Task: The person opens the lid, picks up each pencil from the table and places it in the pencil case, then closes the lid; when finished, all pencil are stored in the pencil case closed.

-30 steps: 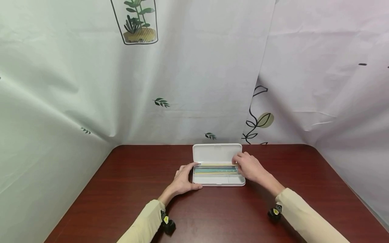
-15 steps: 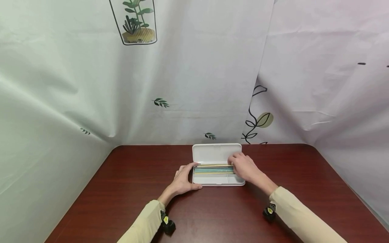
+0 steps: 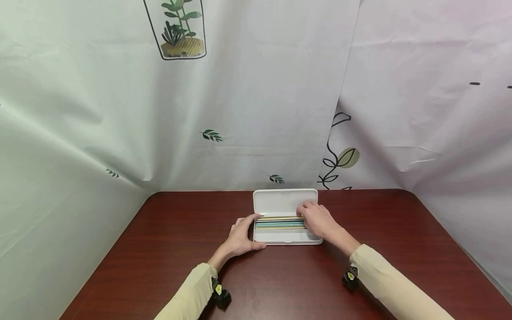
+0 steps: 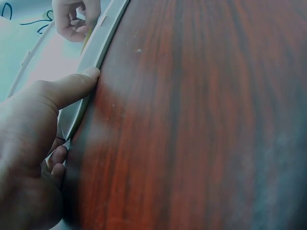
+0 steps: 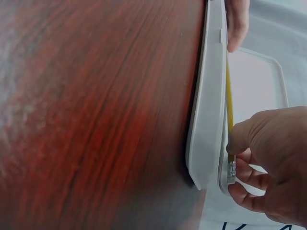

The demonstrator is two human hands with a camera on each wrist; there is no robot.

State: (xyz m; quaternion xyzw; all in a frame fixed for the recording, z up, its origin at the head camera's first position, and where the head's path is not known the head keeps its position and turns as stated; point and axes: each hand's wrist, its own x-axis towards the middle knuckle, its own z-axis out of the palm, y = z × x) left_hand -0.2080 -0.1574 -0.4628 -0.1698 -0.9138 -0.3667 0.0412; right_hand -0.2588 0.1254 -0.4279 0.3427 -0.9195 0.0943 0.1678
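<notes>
A white pencil case (image 3: 285, 202) lies on the table with its lid raised at the back. Several thin pencils (image 3: 278, 223) in yellow, dark and teal tones lie side by side in its long compartment. My left hand (image 3: 239, 236) grips the case's left end, thumb on the front edge (image 4: 101, 45) and fingers round the back. Over the right part of the row, my right hand (image 3: 319, 221) holds the pencils between thumb and curled fingers. In the right wrist view, a yellow pencil (image 5: 229, 98) runs under that thumb, its metal-banded end showing beyond. The pencils' right ends are hidden from the head view.
The dark red wooden table (image 3: 276, 284) extends to both sides and in front of the case. A pale printed cloth (image 3: 256, 98) hangs right behind the table's back edge. The case has a front tray section (image 3: 276, 236) with a small divider.
My right hand has slid left along the pencils, from the case's right end towards its middle, slowing lately. The left hand and the case have stayed in place.
</notes>
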